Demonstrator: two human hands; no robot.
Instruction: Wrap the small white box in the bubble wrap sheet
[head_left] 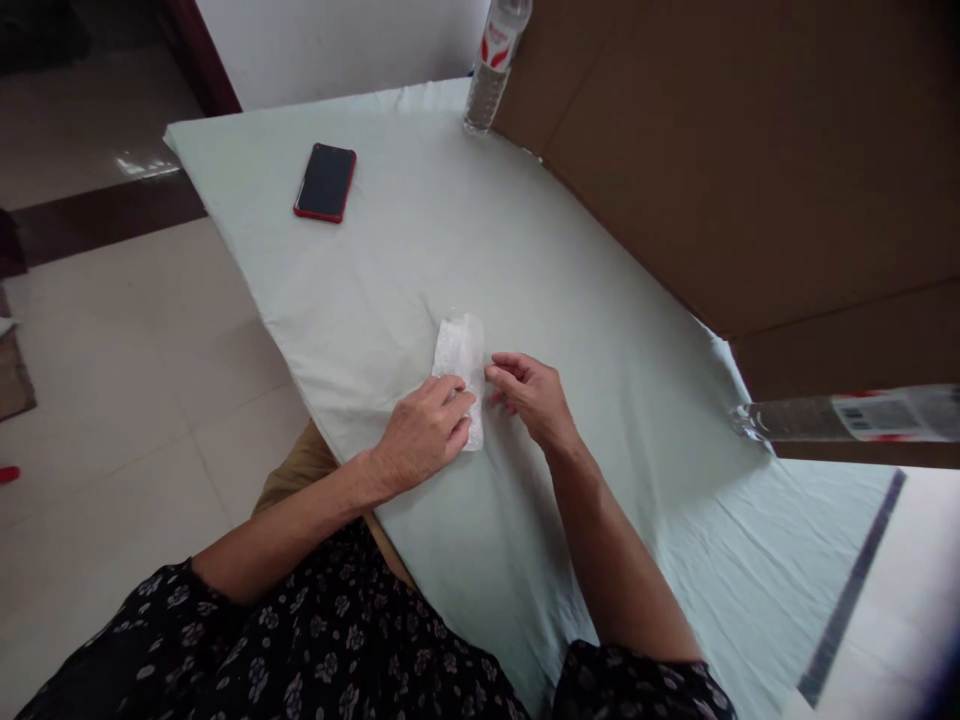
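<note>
A small folded white paper tissue [459, 352] lies on the pale green cloth [525, 250] that covers the table. My left hand [420, 432] rests on the tissue's near end, fingers curled and pressing it down. My right hand [529, 395] sits just to the right of the tissue, its fingertips pinching the tissue's right edge. The near part of the tissue is hidden under my left fingers.
A red-cased phone [325, 182] lies face up at the far left of the cloth. A plastic water bottle [495, 62] stands at the far edge. Another bottle [855, 416] lies on its side at the right. Brown cardboard [750, 160] walls the right side. Tiled floor is on the left.
</note>
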